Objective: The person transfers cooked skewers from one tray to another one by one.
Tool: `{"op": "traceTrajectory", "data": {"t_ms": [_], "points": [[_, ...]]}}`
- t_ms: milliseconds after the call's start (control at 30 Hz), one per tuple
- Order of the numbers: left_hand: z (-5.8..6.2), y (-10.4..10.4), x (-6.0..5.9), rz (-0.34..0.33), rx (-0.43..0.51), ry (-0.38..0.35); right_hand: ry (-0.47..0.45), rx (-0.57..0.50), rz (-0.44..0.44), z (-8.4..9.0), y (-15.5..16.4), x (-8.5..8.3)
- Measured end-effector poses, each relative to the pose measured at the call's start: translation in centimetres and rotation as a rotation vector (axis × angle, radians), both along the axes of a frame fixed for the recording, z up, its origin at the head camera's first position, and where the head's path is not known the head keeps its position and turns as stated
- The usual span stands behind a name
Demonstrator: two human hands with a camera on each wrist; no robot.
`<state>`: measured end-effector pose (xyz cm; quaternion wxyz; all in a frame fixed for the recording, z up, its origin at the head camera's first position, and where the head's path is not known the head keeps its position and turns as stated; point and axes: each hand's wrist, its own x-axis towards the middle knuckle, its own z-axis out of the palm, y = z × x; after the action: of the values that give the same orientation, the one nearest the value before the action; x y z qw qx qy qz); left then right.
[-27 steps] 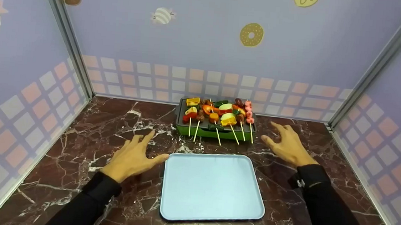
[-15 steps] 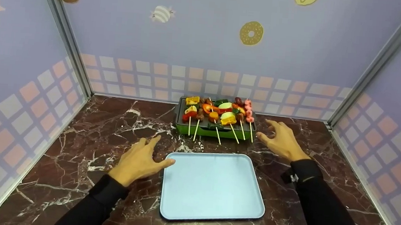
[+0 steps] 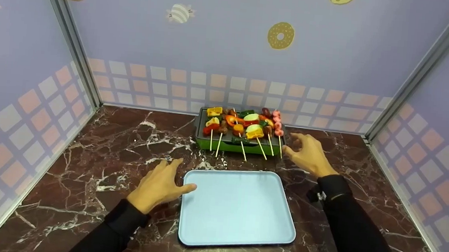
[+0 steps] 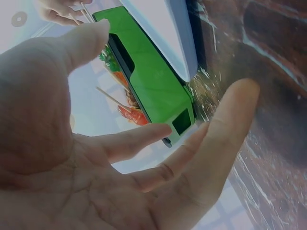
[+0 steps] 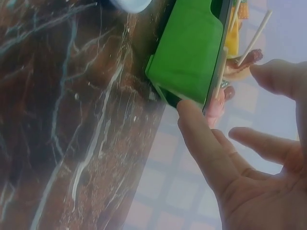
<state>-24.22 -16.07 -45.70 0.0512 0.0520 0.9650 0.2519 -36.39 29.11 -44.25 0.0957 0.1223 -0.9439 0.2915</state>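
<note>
Toward the back wall stands a green grill (image 3: 227,146) with a dark top, bearing several skewers of vegetables and meat whose sticks jut out over its front. Just right of it is my right hand (image 3: 309,154), fingers spread and holding nothing, nearest the skewer of pink pieces (image 3: 278,126). A pale blue tray (image 3: 238,211) lies flat in front of the grill. My left hand (image 3: 160,186) hovers at the tray's left edge, thumb over the rim and fingers apart, with nothing in it. In the left wrist view the grill (image 4: 153,76) shows beyond the spread fingers.
The dark marbled tabletop (image 3: 63,193) runs between patterned panels on the left, back and right. The back panel (image 3: 223,41) rises close behind the grill.
My right hand has moved left, closer to the grill's right end. My left hand has shifted right and slightly toward me, to the tray's edge. Grill, skewers and tray stay in place.
</note>
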Motion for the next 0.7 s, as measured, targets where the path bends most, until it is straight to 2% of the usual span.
{"op": "traceTrajectory", "data": {"t_ms": [167,267,467,700], "points": [[0.0,0.2,0.1,-0.004,0.021,-0.012,-0.004,-0.023,-0.005,0.0,-0.7,-0.3],[-0.1,0.3,0.2,-0.008,0.047,-0.028,-0.038,-0.068,0.008,0.0,-1.0,-0.3],[-0.2,0.6,0.3,-0.014,0.090,-0.011,-0.096,-0.130,0.022,-0.2,-1.4,-0.1],[-0.4,1.2,0.1,-0.015,0.095,-0.022,-0.125,-0.183,0.020,-0.2,-1.9,-0.1]]}}
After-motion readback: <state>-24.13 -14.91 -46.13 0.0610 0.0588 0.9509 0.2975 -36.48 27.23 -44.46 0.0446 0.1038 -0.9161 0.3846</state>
